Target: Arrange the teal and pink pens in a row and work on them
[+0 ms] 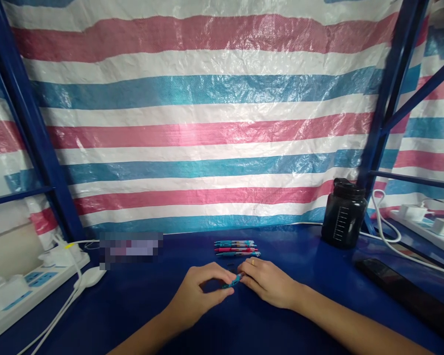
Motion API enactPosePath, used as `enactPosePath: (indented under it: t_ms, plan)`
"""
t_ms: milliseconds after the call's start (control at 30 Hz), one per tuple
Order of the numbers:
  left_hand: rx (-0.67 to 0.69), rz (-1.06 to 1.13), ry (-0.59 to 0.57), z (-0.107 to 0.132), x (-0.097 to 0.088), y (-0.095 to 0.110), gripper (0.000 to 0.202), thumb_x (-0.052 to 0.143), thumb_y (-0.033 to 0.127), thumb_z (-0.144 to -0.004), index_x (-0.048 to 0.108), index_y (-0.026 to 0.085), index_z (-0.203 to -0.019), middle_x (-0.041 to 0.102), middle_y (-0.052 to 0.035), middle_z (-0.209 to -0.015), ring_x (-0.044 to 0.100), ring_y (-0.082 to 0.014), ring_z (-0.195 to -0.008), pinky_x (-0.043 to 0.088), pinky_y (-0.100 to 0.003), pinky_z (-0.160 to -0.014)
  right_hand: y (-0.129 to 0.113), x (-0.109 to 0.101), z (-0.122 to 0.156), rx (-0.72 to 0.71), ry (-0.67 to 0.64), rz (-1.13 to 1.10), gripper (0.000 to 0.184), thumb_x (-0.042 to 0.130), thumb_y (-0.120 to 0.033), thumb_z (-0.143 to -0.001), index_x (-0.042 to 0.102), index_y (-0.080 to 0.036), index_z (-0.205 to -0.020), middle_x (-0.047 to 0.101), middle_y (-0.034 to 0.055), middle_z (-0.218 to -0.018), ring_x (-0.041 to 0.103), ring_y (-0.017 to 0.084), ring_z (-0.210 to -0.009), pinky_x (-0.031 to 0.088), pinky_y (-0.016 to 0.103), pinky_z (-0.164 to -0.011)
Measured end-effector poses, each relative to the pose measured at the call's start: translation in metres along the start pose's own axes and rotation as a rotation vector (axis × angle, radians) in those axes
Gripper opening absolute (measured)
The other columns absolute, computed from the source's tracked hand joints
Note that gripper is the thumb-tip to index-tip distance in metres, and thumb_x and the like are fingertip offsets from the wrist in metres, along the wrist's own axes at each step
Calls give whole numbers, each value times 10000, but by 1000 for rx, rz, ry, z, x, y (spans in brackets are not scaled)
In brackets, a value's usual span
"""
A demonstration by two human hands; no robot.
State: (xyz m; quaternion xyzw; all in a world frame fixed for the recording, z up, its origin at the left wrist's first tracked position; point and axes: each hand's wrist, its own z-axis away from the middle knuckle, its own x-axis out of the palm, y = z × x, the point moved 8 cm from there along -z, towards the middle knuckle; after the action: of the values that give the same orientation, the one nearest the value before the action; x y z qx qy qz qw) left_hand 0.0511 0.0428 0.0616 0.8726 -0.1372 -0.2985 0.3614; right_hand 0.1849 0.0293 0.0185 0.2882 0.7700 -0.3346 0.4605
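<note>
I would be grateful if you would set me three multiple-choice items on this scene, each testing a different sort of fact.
1. Where does the black bottle stand?
A. Left of the hands
B. Right of the hands, towards the back
C. Between the hands

2. What colour is the small piece pinched between the left hand and right hand?
A. Teal
B. Yellow
C. White

3. How do the pens lie on the blue table?
A. Standing upright
B. Scattered far apart
C. Flat, side by side

1: B, the bottle stands at the back right.
2: A, the piece shows teal between the fingers.
3: C, the pens lie together in a tight row.
</note>
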Motion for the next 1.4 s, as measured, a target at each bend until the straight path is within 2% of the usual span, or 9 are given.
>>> enactPosePath:
  t_ms: [133,233,367,567,833,967,1100,1233,1400]
  plan:
    - [324,-100,4,9,11,29,80,670,160,-844,698,192,-911,743,-52,-890,678,-151,-766,551,-241,-700,2,-2,0,24,63,134,158,385,-254,-990,529,-195,-963,605,43,-891,574,185,-809,441,291,-722]
    - [554,-220,-81,19,25,48,158,562,99,-911,661,176,-1007,743,-60,-892,672,-138,-754,542,-229,-700,-1,-2,0,1,81,154,176,386,-292,-999,529,-190,-986,595,48,-897,571,185,-808,446,290,-719]
    - [687,-399,-238,31,44,57,150,513,111,-949,623,159,-1038,741,-60,-942,671,-144,-760,538,-240,-706,-9,3,1,-74,35,163,193,373,-275,-999,543,-183,-997,588,58,-937,560,184,-835,451,290,-750]
    - [777,-601,-337,43,56,54,153,512,145,-951,636,173,-1034,741,-62,-965,672,-151,-740,553,-258,-708,-12,7,1,-121,-11,214,194,381,-274,-993,548,-176,-997,600,62,-939,566,181,-826,454,286,-749]
    - [802,-562,-339,41,54,67,197,498,121,-944,634,186,-1072,744,-73,-963,691,-166,-742,584,-268,-710,-11,8,7,-181,-42,248,204,388,-218,-953,533,-163,-1086,608,70,-919,576,175,-765,458,276,-692]
    - [874,-568,-343,48,57,73,149,526,84,-920,637,134,-1007,742,-87,-971,686,-165,-719,583,-261,-669,-17,9,7,-226,-68,295,192,405,-190,-901,553,-159,-1020,605,69,-878,558,183,-755,453,287,-699]
    - [875,-628,-373,49,59,64,175,521,77,-915,649,163,-998,744,-79,-959,687,-163,-718,585,-255,-652,-14,7,4,-194,-37,316,162,421,-158,-870,553,-163,-965,609,75,-925,553,199,-807,463,308,-748]
    - [867,-630,-338,44,53,61,186,511,72,-913,653,177,-970,745,-75,-937,691,-165,-732,592,-259,-689,-11,7,4,-149,-31,218,181,412,-127,-877,532,-176,-1004,591,52,-910,566,170,-741,474,278,-675]
    - [918,-670,-322,41,50,64,166,514,38,-890,654,127,-897,739,-103,-907,682,-168,-722,585,-254,-702,-2,-11,4,58,177,119,139,404,-131,-920,511,-175,-997,568,79,-967,594,195,-817,496,315,-726]
